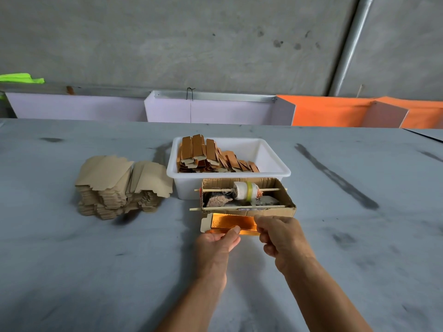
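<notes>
Pinching a half-folded glossy orange card sleeve [231, 224], left hand [215, 245] and right hand [282, 238] worked; far white plastic tub [275, 173] part-filled, tan card stack [115, 185] apparently awaiting, left.

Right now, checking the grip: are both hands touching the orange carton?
Touching. Head view shows the left hand and right hand pinching the orange carton.

Both hands [217, 243] [282, 238] pinch gold box blank [233, 222].
</notes>
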A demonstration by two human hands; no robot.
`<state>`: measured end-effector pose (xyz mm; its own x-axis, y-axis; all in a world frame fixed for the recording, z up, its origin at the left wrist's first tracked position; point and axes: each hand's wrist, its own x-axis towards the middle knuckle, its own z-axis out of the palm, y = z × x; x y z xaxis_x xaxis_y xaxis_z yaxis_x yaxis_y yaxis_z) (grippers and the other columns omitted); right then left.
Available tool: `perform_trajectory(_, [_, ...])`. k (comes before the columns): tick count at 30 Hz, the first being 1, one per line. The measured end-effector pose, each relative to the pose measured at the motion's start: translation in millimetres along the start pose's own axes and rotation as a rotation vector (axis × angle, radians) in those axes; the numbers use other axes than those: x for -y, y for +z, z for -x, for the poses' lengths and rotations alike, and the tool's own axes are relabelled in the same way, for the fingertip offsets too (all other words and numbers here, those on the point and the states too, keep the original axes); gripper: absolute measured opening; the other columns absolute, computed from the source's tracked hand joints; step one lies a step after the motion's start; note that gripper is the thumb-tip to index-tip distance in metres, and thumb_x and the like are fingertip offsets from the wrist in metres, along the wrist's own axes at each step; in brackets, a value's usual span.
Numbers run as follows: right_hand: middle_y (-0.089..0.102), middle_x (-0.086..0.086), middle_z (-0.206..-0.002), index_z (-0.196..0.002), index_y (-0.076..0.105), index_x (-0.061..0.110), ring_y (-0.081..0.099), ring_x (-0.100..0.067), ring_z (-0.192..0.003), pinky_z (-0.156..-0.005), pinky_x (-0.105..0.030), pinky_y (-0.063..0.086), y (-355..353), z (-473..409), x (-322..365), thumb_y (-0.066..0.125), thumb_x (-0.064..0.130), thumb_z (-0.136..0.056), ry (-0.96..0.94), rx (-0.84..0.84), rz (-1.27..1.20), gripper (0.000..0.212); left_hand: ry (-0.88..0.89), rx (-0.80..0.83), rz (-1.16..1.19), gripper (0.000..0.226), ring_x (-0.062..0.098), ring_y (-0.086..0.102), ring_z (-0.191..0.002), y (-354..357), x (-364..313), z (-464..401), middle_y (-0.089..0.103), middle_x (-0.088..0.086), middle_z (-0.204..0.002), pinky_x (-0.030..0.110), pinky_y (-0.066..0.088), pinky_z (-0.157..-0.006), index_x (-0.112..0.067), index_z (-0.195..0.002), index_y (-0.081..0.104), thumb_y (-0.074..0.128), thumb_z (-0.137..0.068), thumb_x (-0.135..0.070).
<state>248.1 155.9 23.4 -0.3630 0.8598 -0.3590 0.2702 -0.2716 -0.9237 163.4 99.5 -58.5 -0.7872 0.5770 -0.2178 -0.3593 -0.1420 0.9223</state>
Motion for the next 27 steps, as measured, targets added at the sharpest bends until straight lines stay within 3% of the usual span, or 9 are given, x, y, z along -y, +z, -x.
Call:
perform_trajectory(4, [0.04,-0.007,-0.058,-0.072,0.057,0.003,0.033,-0.012,-0.051,-0.043,-0.021,0.028,1,-1,-5,0.059,0.013,-0.091,-0.005,0.008,-0.006,0.021,0.002,0.008,0.019,0.014,0.021,0.07,-0.085,0,-2,1,0.074,-0.001,-0.082,0.036,0.05,-0.088,-0.012,-0.084,0.066,0.076,-0.075,-0.014])
perform_trajectory(13, [0.04,-0.007,-0.06,-0.071,0.059,0.003,0.035,-0.012,-0.051,-0.043,-0.021,0.03,3,-2,-5,0.059,0.015,-0.091,-0.017,0.01,-0.017,0.024,0.006,0.01,0.014,0.014,0.017,0.07,-0.081,0,-4,2,0.073,0.001,-0.086,0.041,0.049,-0.093,-0.013,-0.084,0.065,0.076,-0.076,-0.013])
perform_trajectory(20, [0.041,-0.007,-0.061,-0.076,0.061,0.003,0.036,-0.012,-0.052,-0.043,-0.02,0.03,1,-2,-8,0.06,0.016,-0.091,-0.004,0.01,-0.022,0.021,0.012,0.011,0.016,0.014,0.006,0.069,-0.066,0,-1,0,0.072,-0.012,-0.068,0.03,0.051,-0.078,-0.018,-0.081,0.064,0.076,-0.075,-0.013])
perform_trajectory(27, [0.041,-0.006,-0.06,-0.073,0.059,0.003,0.035,-0.012,-0.051,-0.042,-0.02,0.029,3,-7,-11,0.06,0.016,-0.091,-0.017,0.012,-0.024,0.021,0.008,0.016,0.042,0.013,0.013,0.07,-0.074,-1,-2,0,0.074,-0.006,-0.075,0.026,0.051,-0.072,-0.015,-0.084,0.066,0.075,-0.075,-0.011])
